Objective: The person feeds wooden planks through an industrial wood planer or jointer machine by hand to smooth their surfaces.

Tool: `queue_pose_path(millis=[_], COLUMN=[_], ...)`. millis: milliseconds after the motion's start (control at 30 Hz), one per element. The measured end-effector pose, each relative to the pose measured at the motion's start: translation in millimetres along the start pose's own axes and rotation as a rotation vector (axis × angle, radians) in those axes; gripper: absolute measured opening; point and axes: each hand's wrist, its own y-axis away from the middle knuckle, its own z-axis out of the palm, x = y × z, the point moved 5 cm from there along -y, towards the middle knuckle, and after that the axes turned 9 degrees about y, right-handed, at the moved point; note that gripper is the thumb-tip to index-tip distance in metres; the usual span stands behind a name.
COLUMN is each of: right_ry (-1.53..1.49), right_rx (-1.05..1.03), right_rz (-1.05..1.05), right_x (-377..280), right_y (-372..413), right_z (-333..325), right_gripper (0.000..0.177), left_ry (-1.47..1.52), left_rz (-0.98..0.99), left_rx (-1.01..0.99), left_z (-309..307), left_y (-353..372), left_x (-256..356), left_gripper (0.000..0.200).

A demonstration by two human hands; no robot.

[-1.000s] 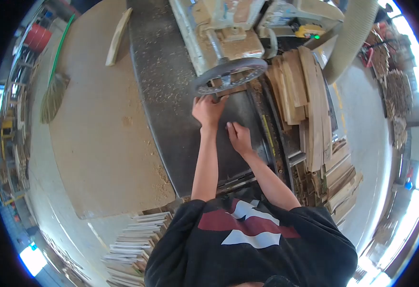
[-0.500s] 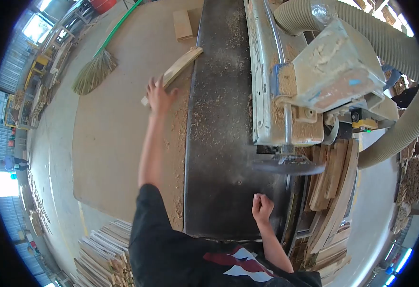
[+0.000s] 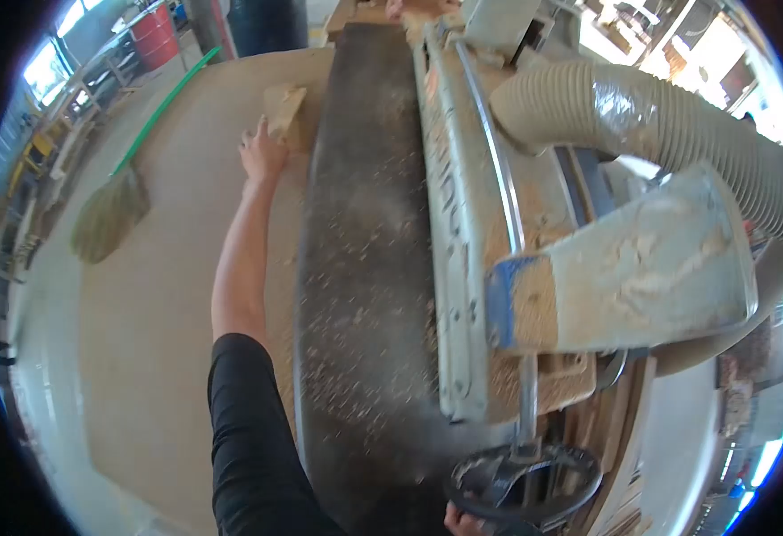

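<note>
Piece of pale, narrow wood beside spread left hand

Wood piece: lying on broad tan tabletop sheet, toward its far end, near long black machine bed. Left hand: bare, arm extended over sheet, fingers released and fanned at near end of wood; whether they touch it cannot be told. Right hand: bare, at rim of round black handwheel; mostly hidden, finger closure cannot be told. Machine bed: strewn with wood shavings. Pale, dust-coated machine housing: along right side of bed, blue-edged part facing handwheel. Ribbed beige hose: above and right of housing. Green-handled broom with straw bristles: at left edge of sheet. Red drum: beyond, far left.
</note>
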Motion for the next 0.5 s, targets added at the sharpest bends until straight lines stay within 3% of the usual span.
queue_pose_path(millis=[67, 167, 200, 267, 467, 500], right_ry=[0.018, 0.031, 0.039, 0.058, 0.132, 0.065], right_rx=[-0.034, -0.072, -0.077, -0.073, 0.034, 0.04], right_rz=[0.024, 0.041, 0.044, 0.047, -0.066, -0.009], right_x=[-3.7, -10.6, -10.9, -9.3, 15.5, 7.6], right_y=[-8.5, -7.4, -7.7, -7.4, 15.1, 10.3], right_z=[0.8, 2.8, 3.7, 1.1, 19.7, 13.8], right_gripper=[0.017, 0.019, 0.02, 0.022, 0.032, 0.034], left_ry=[-0.07, -0.222, -0.264, -0.223, -0.2, -0.169], left_rz=[-0.15, -0.184, -0.223, -0.211, -0.084, -0.095], left_rx=[-0.214, -0.108, -0.195, -0.174, -0.26, -0.316], left_z=[27.9, 29.3, 27.8, 22.1, -78.6, -101.6], left_y=[-4.9, 2.3, 1.6, 11.5, 85.9, 105.6], left_x=[15.3, 30.4, 29.9, 20.1, 1.3, -6.8], left_gripper=[0.06, 0.053, 0.052, 0.055, 0.063, 0.065])
